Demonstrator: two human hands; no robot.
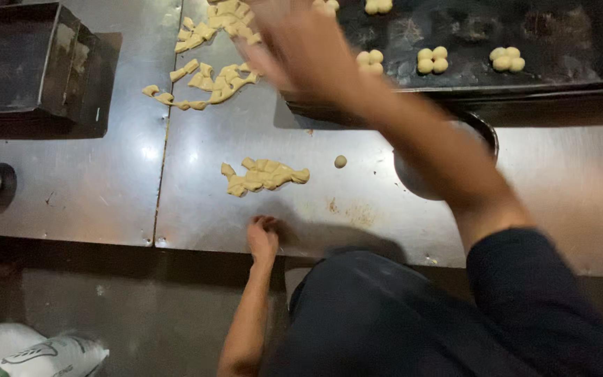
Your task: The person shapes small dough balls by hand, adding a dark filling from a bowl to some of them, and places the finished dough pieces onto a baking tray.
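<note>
Clearly the shaping step is under way, judging by the steel table (385, 209) strewn with cut dough. Beyond the table's far edge, a dark baking tray (567, 66) carries clustered dough balls (432, 60). Near it the right hand (301, 45) is blurred; I cannot tell its grip. At the table's near edge the left hand (262, 237) curls loosely, empty. A dough pile (263, 174) lies mid-table, one small dough ball (340, 161) beside it; picking that up calls for a light pinch. A round bowl (420, 174) crowds the forearm.
</note>
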